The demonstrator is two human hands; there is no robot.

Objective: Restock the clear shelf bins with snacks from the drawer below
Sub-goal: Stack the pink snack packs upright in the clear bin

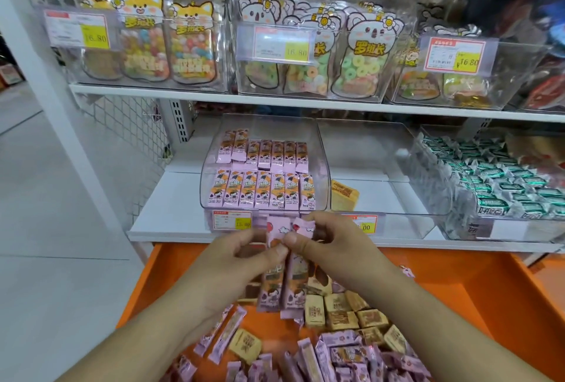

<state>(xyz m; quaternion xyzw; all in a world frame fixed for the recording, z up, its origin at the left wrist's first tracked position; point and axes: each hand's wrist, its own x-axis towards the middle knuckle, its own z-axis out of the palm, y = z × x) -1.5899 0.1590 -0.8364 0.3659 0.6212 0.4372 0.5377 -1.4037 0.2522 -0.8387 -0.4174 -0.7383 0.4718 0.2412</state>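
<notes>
My left hand (235, 262) and my right hand (330, 244) meet in front of the shelf edge, and both pinch a small bunch of pink snack bars (286, 277) that hang upright over the open orange drawer (443, 277). Right behind them stands a clear shelf bin (318, 149) with two neat rows of the same pink bars. The drawer holds several loose pink bars (342, 354) and tan square snack packs (339, 311).
To the right a second clear bin (382, 149) holds one tan pack (344, 195); beyond it is a bin of green-and-white candies (495, 179). The upper shelf carries bins of gummy bags (195, 42). White floor lies on the left.
</notes>
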